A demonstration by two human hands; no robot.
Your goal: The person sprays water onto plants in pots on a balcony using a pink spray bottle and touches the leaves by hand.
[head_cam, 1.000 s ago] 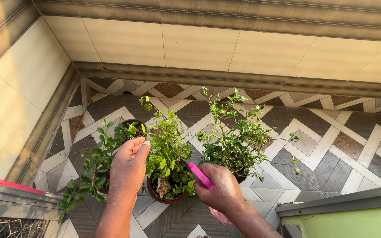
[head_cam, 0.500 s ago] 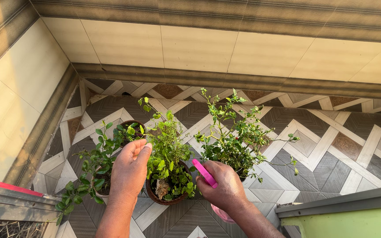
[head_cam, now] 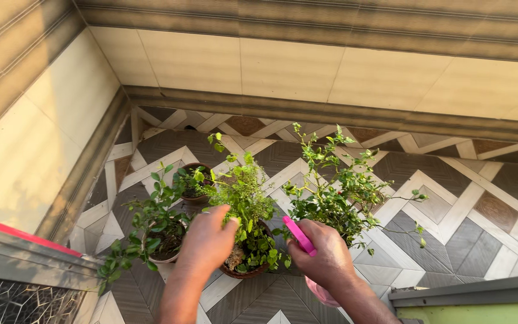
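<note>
Pink tool (head_cam: 300, 235) sits in my right hand (head_cam: 325, 255), fingers wrapped tight round it, its pink stem sticking up and left out of my fist toward the middle plant; a paler pink part shows below my wrist, can't tell what it is. The tool is low in the view, just right of the middle potted plant (head_cam: 244, 210), between that one and the bushy plant on the right (head_cam: 337, 198). My left hand (head_cam: 208, 240) is in the middle plant's foliage, fingers bent in and touching the leaves, thumb tip at the greenery; can't tell if anything is actually pinched between the fingers. The middle plant stands in a brown round pot (head_cam: 244, 270), soil and a pale lump visible at its base. Left of my left hand is another leafy plant in a light pot (head_cam: 163, 246), branches trailing down-left. Behind that, a small dark pot (head_cam: 194, 183) with a few leaves. The right plant has thin long stems and small leaves, pot hidden behind my right hand. All pots stand on a tiled floor (head_cam: 463, 198) with a grey and cream zigzag pattern. Cream tiled walls (head_cam: 223, 60) with brown striped bands close the corner. Red-edged ledge (head_cam: 13, 231) at lower left, grey ledge at lower right.
</note>
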